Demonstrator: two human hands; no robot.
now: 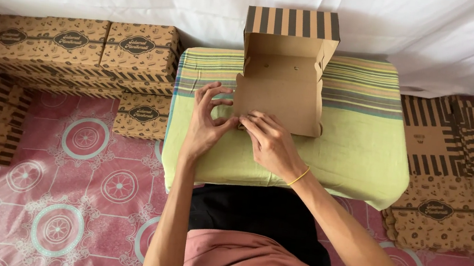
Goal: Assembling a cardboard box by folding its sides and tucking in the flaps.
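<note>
A brown cardboard box [279, 90] lies open on a low table covered with a green striped cloth [357, 149]. Its lid stands up at the far side and shows black and tan stripes. My left hand [207, 122] presses its fingers against the box's near left corner. My right hand [269, 140] pinches the near edge of the box beside it, with a yellow band on that wrist. Both hands meet at the front wall of the box.
Folded printed brown boxes [78, 45] are stacked at the left along a white sheet. Flat unfolded box blanks [465, 157] lie piled at the right. A pink patterned mat [57, 201] covers the floor.
</note>
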